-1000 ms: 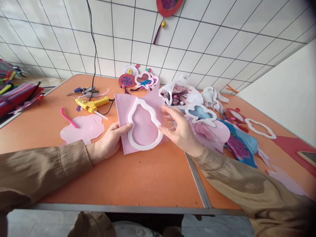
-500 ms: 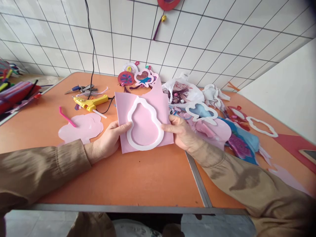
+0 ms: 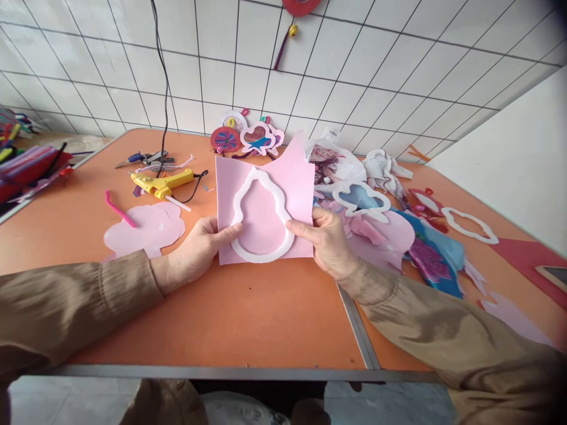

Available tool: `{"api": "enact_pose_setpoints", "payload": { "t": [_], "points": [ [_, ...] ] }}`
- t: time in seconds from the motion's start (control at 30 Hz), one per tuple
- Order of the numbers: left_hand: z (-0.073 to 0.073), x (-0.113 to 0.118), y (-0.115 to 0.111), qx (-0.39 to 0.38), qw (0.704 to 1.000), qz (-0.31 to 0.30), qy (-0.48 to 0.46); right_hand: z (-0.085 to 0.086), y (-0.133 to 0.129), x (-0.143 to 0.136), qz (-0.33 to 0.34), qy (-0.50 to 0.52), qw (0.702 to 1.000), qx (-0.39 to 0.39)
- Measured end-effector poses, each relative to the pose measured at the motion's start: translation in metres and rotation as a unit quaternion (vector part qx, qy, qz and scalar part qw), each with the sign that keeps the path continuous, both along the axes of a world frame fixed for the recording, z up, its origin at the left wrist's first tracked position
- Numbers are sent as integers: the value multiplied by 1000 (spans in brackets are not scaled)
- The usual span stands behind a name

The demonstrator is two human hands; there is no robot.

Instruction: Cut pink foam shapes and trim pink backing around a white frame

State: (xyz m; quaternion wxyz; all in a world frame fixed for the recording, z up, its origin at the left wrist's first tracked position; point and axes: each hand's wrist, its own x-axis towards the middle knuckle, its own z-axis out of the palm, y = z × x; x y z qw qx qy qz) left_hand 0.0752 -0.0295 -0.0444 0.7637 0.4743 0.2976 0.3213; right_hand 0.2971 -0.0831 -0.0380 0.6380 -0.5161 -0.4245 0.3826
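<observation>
Left grip (image 3: pixel 198 250) and right grip (image 3: pixel 333 243) pinching, thumbs (image 3: pixel 230 232) pointing inward, forearms (image 3: pixel 84 304) converging.

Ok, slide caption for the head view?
Left hand and right hand hold a white gourd-shaped frame against a flat pink sheet.

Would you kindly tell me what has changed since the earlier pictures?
The right hand, its fingers raised at first, now grips the right edge of the pink sheet, thumb on the white frame. Sheet and frame have shifted slightly right and sit straighter. The left hand keeps its hold; the yellow glue gun stays put.
</observation>
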Motion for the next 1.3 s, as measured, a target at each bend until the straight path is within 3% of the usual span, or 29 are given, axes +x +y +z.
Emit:
{"api": "enact_pose_setpoints", "payload": {
  "t": [0.33, 0.63, 1.3],
  "points": [
    [2, -1, -2, -23, 1000, -9, -13, 1, -2, -4, 52, 104, 992, -56],
    [4, -1, -2, -29, 1000, -11, -5, -6, -2, -4, 21, 64, 997, -35],
    [7, 1, -2, -3, 1000, 0, 14, -10, 1, -3, 26, 29, 999, -13]
  ]
}}
